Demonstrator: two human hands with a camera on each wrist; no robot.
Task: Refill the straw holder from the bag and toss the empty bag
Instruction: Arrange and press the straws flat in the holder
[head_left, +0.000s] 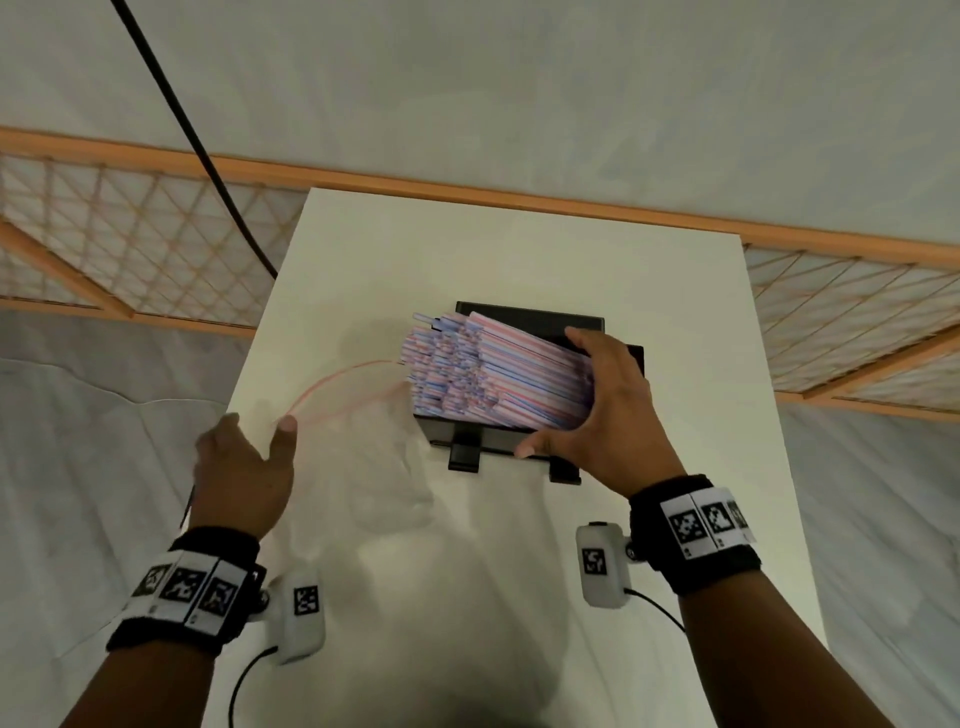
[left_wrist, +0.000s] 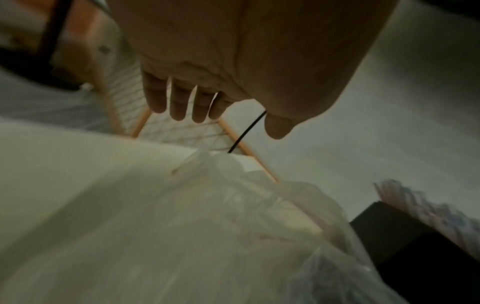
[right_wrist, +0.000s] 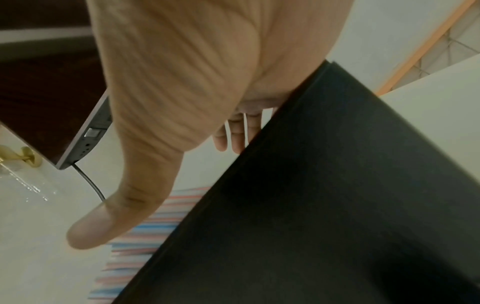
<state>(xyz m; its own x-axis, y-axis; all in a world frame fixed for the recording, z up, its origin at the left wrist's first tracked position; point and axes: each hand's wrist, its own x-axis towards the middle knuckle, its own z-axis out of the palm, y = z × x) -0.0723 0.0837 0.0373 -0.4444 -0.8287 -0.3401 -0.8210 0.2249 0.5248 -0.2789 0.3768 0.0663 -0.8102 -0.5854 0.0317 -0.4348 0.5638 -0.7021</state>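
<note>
The right hand (head_left: 605, 410) spans the right end of the bundle of striped straws (head_left: 498, 371), thumb on the near side and fingers over the far side, gripping it over the black straw holder (head_left: 524, 434) that sits on the white table (head_left: 701, 415). The bundle sticks out to the left past the holder's left edge and looks only partly settled in the tray. The left hand (head_left: 244, 467) is at the table's near left edge, thumb and forefinger pinching the red-trimmed mouth of the clear plastic bag (head_left: 384, 467), which lies slack and seemingly empty between that hand and the holder; in the left wrist view the fingers look fairly straight, so how firm that pinch is I cannot tell. The main risk, as I judge it, is the overhang: if the right hand lets go before the straws are pushed rightward and level, the loose left ends could fan out and spill onto the table. A tug on the bag might also catch the protruding ends and drag straws out
</note>
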